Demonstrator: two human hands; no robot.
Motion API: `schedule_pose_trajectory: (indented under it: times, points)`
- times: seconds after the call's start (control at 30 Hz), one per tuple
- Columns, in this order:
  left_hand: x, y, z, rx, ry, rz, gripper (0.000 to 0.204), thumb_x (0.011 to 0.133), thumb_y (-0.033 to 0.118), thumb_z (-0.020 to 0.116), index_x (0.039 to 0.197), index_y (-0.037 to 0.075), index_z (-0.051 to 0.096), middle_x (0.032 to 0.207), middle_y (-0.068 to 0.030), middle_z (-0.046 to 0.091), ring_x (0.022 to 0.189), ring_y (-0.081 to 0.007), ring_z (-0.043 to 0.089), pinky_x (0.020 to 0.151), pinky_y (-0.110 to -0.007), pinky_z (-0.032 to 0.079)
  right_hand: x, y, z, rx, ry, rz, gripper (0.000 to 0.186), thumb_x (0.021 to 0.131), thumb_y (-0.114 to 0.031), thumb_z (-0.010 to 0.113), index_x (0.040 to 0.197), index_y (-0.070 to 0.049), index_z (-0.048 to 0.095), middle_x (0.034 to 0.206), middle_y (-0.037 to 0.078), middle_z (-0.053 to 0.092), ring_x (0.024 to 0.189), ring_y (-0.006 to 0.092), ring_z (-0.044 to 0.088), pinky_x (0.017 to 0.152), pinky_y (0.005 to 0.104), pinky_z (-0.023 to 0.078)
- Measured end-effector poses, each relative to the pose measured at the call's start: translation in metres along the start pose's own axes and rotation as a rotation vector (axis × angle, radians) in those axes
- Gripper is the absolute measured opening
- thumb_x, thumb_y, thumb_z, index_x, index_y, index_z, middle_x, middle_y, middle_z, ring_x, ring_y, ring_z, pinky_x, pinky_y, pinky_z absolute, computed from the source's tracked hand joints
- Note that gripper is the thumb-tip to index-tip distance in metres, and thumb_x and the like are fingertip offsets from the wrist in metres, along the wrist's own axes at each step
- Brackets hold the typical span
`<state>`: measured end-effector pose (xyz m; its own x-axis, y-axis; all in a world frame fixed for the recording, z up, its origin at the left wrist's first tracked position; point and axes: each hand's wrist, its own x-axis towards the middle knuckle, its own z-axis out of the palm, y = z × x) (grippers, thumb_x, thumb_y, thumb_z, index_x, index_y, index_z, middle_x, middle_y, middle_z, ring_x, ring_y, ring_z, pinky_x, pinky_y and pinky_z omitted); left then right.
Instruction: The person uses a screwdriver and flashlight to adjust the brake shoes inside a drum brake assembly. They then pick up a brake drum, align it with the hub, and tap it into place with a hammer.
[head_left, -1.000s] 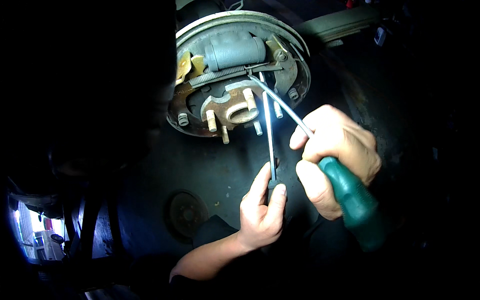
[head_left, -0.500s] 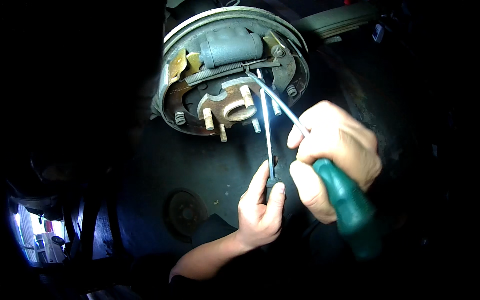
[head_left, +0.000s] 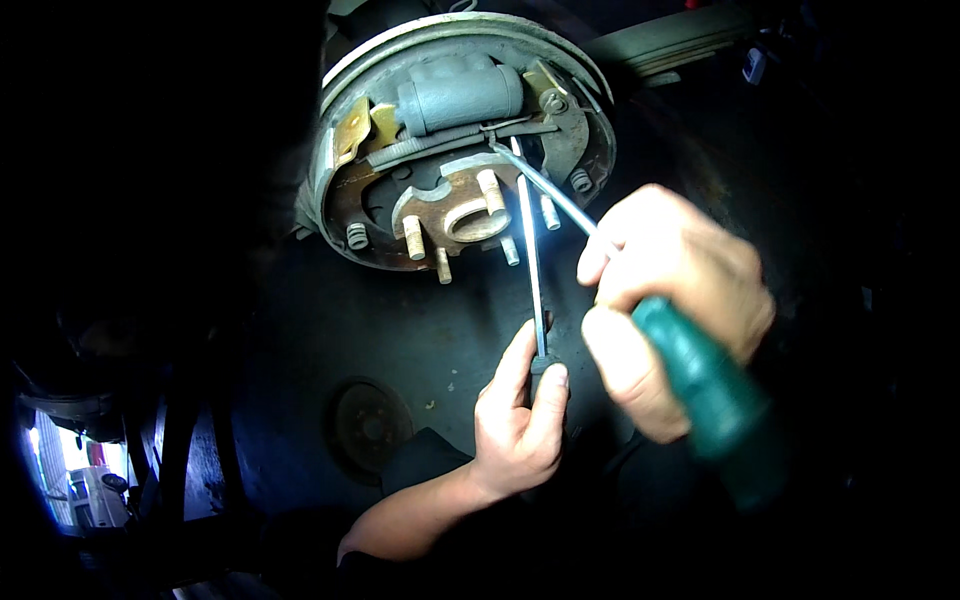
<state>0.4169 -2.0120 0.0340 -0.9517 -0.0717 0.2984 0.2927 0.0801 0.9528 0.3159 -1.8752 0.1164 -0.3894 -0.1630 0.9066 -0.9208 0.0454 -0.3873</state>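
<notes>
Dark workshop, floor (head_left: 455, 335) lit only in patches, bright gap with a white vehicle (head_left: 98, 495) at 8 o'clock. Round dark disc (head_left: 371, 430) on the floor at 7, stack of long strips (head_left: 680, 45) at 1, small white bottle (head_left: 754, 66) just beyond it. Exposed drum brake assembly (head_left: 345, 190) sits at 12: grey cylinder (head_left: 460, 99) across its top, coil spring (head_left: 425, 148) right under that, rusty hub flange (head_left: 461, 186) with studs (head_left: 413, 238) below. Hands are apart, both gripping. Right hand (head_left: 690, 255) at 3 is wrapped round a green-handled screwdriver (head_left: 705, 375); its shaft runs toward 10, tip at the coil spring's right end. Can't tell if tip is hooked or just touching. Left hand (head_left: 520, 435), between 5 and 6, pinches a slim steel-shafted tool (head_left: 532, 275) by its dark handle, thumb and fingers either side, shaft pointing near 12, passing right of the hub bore and behind the screwdriver shaft. Can't tell what its top end bears on.
</notes>
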Motion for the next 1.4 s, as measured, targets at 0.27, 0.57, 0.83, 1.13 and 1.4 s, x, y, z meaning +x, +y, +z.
schedule_pose_trajectory:
  times: [0.27,0.57,0.83,1.13,1.4]
  points:
    - [0.000,-0.001,-0.001,0.045,0.012,0.014,0.048,0.099,0.004,0.056,0.143,-0.011,0.042,0.118,-0.0190,0.066,0.107,-0.0181,0.064,0.093,-0.030,0.050,-0.001,0.003,-0.013,0.011,-0.127,0.021,0.013,0.071,-0.011,0.069,0.074,-0.001,0.060,0.071,0.011,0.060,0.068,0.0235,0.063,0.062,0.0326,0.052]
    - [0.000,-0.003,0.000,0.045,0.011,0.028,0.048,0.099,0.003,0.056,0.143,-0.011,0.042,0.114,-0.0166,0.067,0.101,-0.0164,0.064,0.090,-0.029,0.051,-0.017,0.005,0.004,-0.005,-0.092,-0.039,0.013,0.071,-0.011,0.069,0.077,-0.002,0.061,0.073,0.011,0.059,0.069,0.0235,0.063,0.062,0.0331,0.052]
    - [0.000,0.001,0.000,0.036,-0.002,-0.016,0.048,0.099,0.002,0.056,0.143,-0.011,0.042,0.112,-0.0141,0.068,0.099,-0.0141,0.063,0.088,-0.027,0.050,0.006,0.001,-0.013,0.024,-0.083,0.025,0.012,0.072,-0.009,0.067,0.077,-0.001,0.059,0.072,0.011,0.061,0.067,0.0219,0.062,0.061,0.0316,0.051]
    - [-0.001,-0.002,0.000,0.016,0.011,0.013,0.048,0.099,0.003,0.056,0.143,-0.011,0.042,0.112,-0.0147,0.067,0.098,-0.0150,0.063,0.088,-0.027,0.051,-0.031,0.003,-0.005,-0.007,-0.187,-0.009,0.011,0.072,-0.005,0.068,0.077,-0.004,0.059,0.071,0.010,0.059,0.077,0.0270,0.064,0.069,0.0360,0.054]
    - [0.003,0.000,0.003,0.037,-0.015,0.007,0.047,0.099,0.003,0.057,0.142,-0.011,0.043,0.112,-0.0154,0.067,0.100,-0.0158,0.064,0.089,-0.028,0.051,0.010,-0.002,-0.019,-0.028,-0.121,0.055,0.014,0.072,-0.011,0.068,0.075,-0.001,0.059,0.074,0.013,0.062,0.066,0.0222,0.063,0.061,0.0317,0.051]
